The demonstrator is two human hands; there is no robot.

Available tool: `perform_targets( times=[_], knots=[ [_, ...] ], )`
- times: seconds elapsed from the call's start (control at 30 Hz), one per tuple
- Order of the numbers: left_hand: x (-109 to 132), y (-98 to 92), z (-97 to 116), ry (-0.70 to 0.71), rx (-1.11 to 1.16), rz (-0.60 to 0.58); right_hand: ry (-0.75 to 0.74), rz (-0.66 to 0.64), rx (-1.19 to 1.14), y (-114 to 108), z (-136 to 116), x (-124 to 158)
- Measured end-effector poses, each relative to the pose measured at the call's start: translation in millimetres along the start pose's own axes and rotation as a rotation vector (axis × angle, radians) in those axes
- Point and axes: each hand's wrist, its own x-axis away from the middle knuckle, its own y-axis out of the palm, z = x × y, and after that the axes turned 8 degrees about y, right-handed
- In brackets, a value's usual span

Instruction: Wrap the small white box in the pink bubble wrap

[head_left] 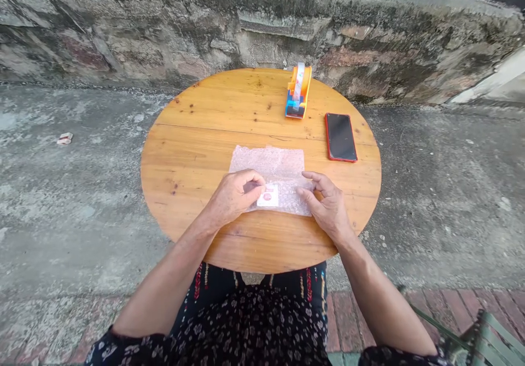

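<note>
A sheet of clear bubble wrap (270, 163) lies flat on the round wooden table (192, 152). A small white packet with a red mark (268, 196) rests on the near part of the sheet. My left hand (232, 197) has its fingers curled and pinched on the packet's left edge. My right hand (326, 204) is at the sheet's near right corner, thumb and fingers closed on the bubble wrap's edge.
An orange and blue tape dispenser (298, 92) stands at the table's far side. A red-cased phone (340, 137) lies screen up to the right of the sheet. A stone wall (164, 32) runs behind the table. A green chair part (488, 338) shows at lower right.
</note>
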Motion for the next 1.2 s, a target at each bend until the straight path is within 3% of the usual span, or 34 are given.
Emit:
perform_targets(
  times=[0.3, 0.5, 0.63, 0.77, 0.9, 1.2],
  knots=[
    [1, 0.0, -2, -0.021, 0.052, 0.016, -0.031, 0.043, 0.084, -3, 4, 3],
    [1, -0.1, -2, -0.022, 0.053, 0.026, -0.341, 0.268, 0.365, -16, -27, 22],
    [-1, -0.2, -1, -0.032, 0.04, 0.024, -0.528, 0.06, 0.429, -7, -48, 31],
    [-3, -0.8, -2, -0.003, 0.049, -0.007, -0.625, -0.117, 0.507, 15, -50, 28],
    [-3, -2.0, -6, 0.011, 0.072, -0.029, -0.639, -0.097, 0.6, 27, -46, 21],
    [-10, -4.8, -14, -0.011, 0.085, -0.07, -0.613, -0.143, 0.746, 27, -50, 19]
  ],
)
